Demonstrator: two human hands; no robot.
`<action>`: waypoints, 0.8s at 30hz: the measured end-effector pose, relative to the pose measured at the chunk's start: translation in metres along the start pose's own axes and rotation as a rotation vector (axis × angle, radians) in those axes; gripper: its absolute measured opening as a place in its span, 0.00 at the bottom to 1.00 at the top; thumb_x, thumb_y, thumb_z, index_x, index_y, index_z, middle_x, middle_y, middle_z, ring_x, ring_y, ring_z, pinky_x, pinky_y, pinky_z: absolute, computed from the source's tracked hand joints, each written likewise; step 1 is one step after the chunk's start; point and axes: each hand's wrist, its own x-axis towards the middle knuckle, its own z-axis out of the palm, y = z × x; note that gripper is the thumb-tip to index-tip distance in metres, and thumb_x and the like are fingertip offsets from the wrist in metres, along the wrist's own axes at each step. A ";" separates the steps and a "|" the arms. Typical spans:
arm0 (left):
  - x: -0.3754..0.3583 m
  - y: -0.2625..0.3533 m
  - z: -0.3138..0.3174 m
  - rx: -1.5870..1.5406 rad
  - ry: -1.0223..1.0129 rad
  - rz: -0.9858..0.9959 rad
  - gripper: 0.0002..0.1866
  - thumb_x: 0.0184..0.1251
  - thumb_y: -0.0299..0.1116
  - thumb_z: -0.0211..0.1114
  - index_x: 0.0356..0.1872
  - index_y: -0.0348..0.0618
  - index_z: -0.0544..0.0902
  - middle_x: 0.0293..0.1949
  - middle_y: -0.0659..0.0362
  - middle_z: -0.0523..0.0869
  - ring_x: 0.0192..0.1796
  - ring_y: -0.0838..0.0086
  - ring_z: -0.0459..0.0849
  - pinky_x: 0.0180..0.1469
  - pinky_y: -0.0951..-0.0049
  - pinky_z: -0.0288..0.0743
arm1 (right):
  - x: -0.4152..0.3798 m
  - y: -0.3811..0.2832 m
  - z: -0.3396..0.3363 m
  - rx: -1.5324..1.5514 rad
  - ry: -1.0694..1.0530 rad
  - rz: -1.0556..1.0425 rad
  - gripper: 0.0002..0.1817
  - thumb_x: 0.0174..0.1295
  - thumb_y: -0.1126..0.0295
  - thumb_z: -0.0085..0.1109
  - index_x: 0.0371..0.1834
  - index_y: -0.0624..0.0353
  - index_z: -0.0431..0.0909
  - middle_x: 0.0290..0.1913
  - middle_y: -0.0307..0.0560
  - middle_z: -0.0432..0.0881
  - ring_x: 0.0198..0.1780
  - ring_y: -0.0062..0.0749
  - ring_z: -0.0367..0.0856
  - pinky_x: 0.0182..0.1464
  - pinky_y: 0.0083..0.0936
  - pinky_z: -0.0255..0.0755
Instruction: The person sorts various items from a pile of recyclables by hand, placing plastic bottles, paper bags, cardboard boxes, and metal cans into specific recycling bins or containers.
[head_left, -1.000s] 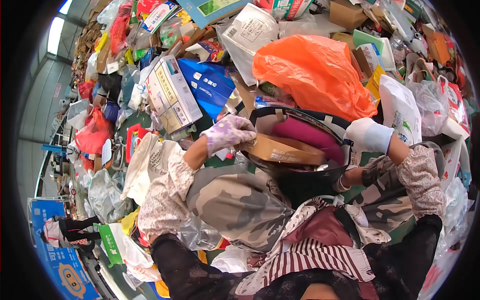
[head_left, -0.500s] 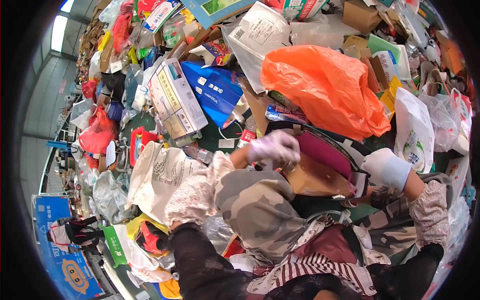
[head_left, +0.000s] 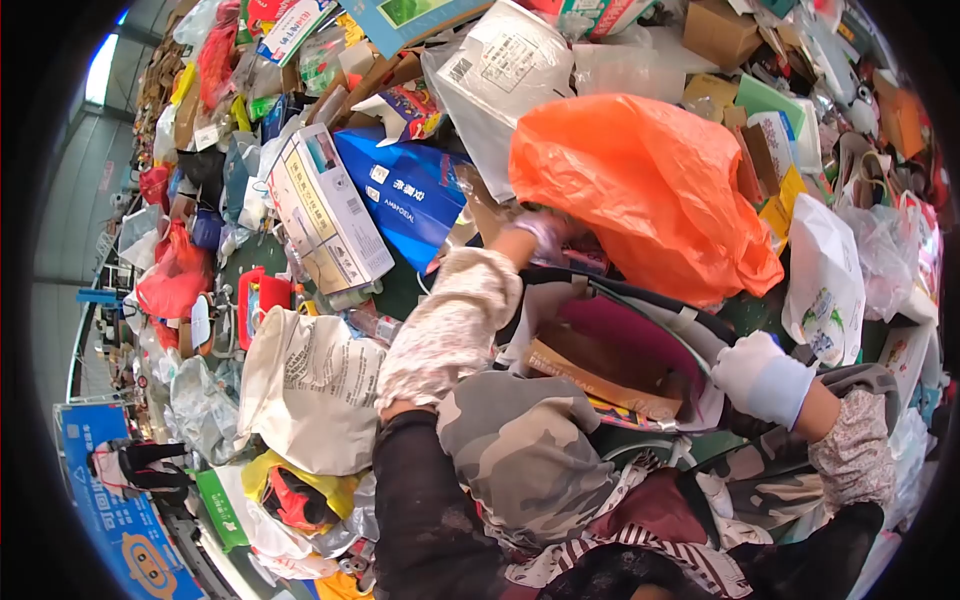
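Note:
An open dark bag with a magenta lining and pale grey sides lies between my knees. Inside it rests a brown paper bread bag with printed letters. My right hand, in a white glove, is closed on the right end of the bag's rim. My left hand, in a pale purple-white glove, reaches beyond the bag to the near left edge of an orange plastic bag. Its fingers are mostly hidden there, beside a partly covered blue-and-red package.
Mixed waste is heaped all around. A white printed carton and a blue bag lie ahead on the left. A cream cloth bag is beside my left arm, a white plastic bag at the right. Another person appears far left.
My left hand has moved forward from over the dark bag to the orange bag's edge. The dark bag's mouth now shows more of its inside. My right hand stays at its rim.

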 end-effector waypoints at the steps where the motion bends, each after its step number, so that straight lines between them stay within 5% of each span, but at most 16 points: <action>1: 0.041 -0.020 0.055 0.069 0.063 0.092 0.23 0.55 0.43 0.65 0.55 0.60 0.80 0.50 0.56 0.85 0.54 0.61 0.83 0.55 0.62 0.76 | 0.001 -0.001 -0.001 -0.012 -0.006 0.003 0.08 0.48 0.68 0.61 0.31 0.54 0.85 0.35 0.47 0.85 0.37 0.41 0.86 0.37 0.35 0.79; 4: 0.011 0.000 0.032 0.122 0.000 -0.045 0.26 0.62 0.41 0.59 0.64 0.64 0.74 0.60 0.57 0.80 0.61 0.61 0.79 0.63 0.58 0.71 | -0.001 -0.003 -0.003 -0.012 -0.007 -0.005 0.08 0.47 0.67 0.62 0.31 0.54 0.85 0.35 0.47 0.85 0.37 0.42 0.86 0.37 0.36 0.79; 5: -0.004 0.003 0.009 0.037 -0.159 -0.101 0.22 0.65 0.40 0.56 0.62 0.63 0.76 0.61 0.57 0.79 0.63 0.61 0.78 0.63 0.59 0.71 | -0.003 -0.005 -0.005 -0.017 0.014 -0.013 0.08 0.47 0.67 0.62 0.30 0.53 0.85 0.34 0.47 0.85 0.37 0.42 0.86 0.37 0.36 0.78; 7: 0.007 -0.021 0.041 -0.063 -0.166 -0.202 0.20 0.65 0.39 0.55 0.58 0.61 0.80 0.61 0.56 0.79 0.63 0.60 0.77 0.62 0.58 0.72 | -0.004 -0.005 -0.003 -0.029 0.096 -0.023 0.08 0.46 0.66 0.62 0.29 0.53 0.85 0.33 0.46 0.85 0.38 0.42 0.86 0.38 0.36 0.78; 10: -0.035 -0.024 0.054 -0.264 0.225 -0.358 0.19 0.64 0.42 0.55 0.55 0.56 0.82 0.58 0.53 0.81 0.60 0.57 0.79 0.60 0.60 0.73 | -0.004 -0.004 0.000 -0.040 0.118 -0.033 0.08 0.48 0.66 0.60 0.30 0.53 0.85 0.34 0.46 0.85 0.39 0.41 0.86 0.39 0.36 0.77; 11: -0.073 -0.017 0.049 -0.296 0.489 -0.311 0.18 0.63 0.45 0.57 0.51 0.53 0.83 0.51 0.54 0.85 0.54 0.58 0.83 0.55 0.59 0.76 | -0.004 -0.004 0.003 -0.032 0.137 -0.029 0.08 0.48 0.66 0.60 0.30 0.53 0.85 0.34 0.46 0.85 0.39 0.41 0.86 0.39 0.36 0.77; 13: -0.148 0.006 0.005 -0.385 0.382 -0.647 0.19 0.63 0.49 0.58 0.52 0.58 0.82 0.43 0.53 0.86 0.47 0.57 0.85 0.47 0.58 0.78 | -0.006 -0.009 -0.005 -0.031 0.114 -0.028 0.08 0.47 0.67 0.59 0.30 0.53 0.85 0.33 0.46 0.85 0.38 0.41 0.85 0.39 0.36 0.77; 16: -0.229 -0.073 0.064 -0.195 0.860 -0.889 0.19 0.59 0.54 0.63 0.34 0.49 0.85 0.29 0.56 0.87 0.30 0.61 0.86 0.32 0.64 0.79 | -0.004 -0.005 0.007 -0.033 0.165 -0.041 0.08 0.46 0.67 0.60 0.29 0.53 0.84 0.32 0.46 0.85 0.38 0.42 0.85 0.38 0.37 0.77; 17: -0.280 -0.091 0.056 -0.152 0.723 -1.094 0.18 0.60 0.52 0.62 0.32 0.46 0.83 0.22 0.59 0.83 0.22 0.67 0.81 0.24 0.65 0.76 | -0.003 -0.004 0.010 -0.037 0.192 -0.038 0.08 0.45 0.67 0.60 0.28 0.53 0.84 0.31 0.47 0.84 0.36 0.43 0.85 0.38 0.38 0.77; 19: -0.388 -0.128 0.053 0.124 1.244 -1.224 0.10 0.61 0.44 0.60 0.31 0.51 0.81 0.23 0.57 0.82 0.24 0.64 0.82 0.27 0.63 0.76 | -0.003 -0.004 0.010 -0.023 0.236 -0.033 0.07 0.44 0.66 0.61 0.27 0.53 0.84 0.29 0.49 0.83 0.35 0.44 0.84 0.37 0.38 0.77; 21: -0.472 -0.129 0.017 0.271 1.145 -1.466 0.10 0.59 0.37 0.62 0.41 0.48 0.82 0.30 0.59 0.82 0.31 0.64 0.83 0.33 0.64 0.78 | 0.001 -0.004 0.010 -0.001 0.226 -0.014 0.07 0.43 0.67 0.60 0.25 0.54 0.84 0.27 0.51 0.83 0.34 0.47 0.84 0.37 0.39 0.77; 23: -0.543 -0.148 0.030 0.644 1.059 -1.433 0.12 0.59 0.37 0.62 0.44 0.51 0.83 0.40 0.55 0.83 0.42 0.60 0.83 0.41 0.59 0.77 | 0.003 -0.005 0.006 0.002 0.177 0.019 0.07 0.43 0.67 0.60 0.25 0.54 0.84 0.27 0.51 0.83 0.34 0.48 0.84 0.37 0.40 0.77; 24: -0.556 -0.146 0.037 0.566 0.902 -1.566 0.12 0.59 0.37 0.61 0.44 0.52 0.83 0.44 0.56 0.82 0.48 0.59 0.81 0.46 0.56 0.75 | 0.003 -0.006 0.002 0.022 0.165 0.039 0.07 0.42 0.68 0.59 0.25 0.54 0.84 0.27 0.52 0.82 0.35 0.49 0.84 0.38 0.41 0.77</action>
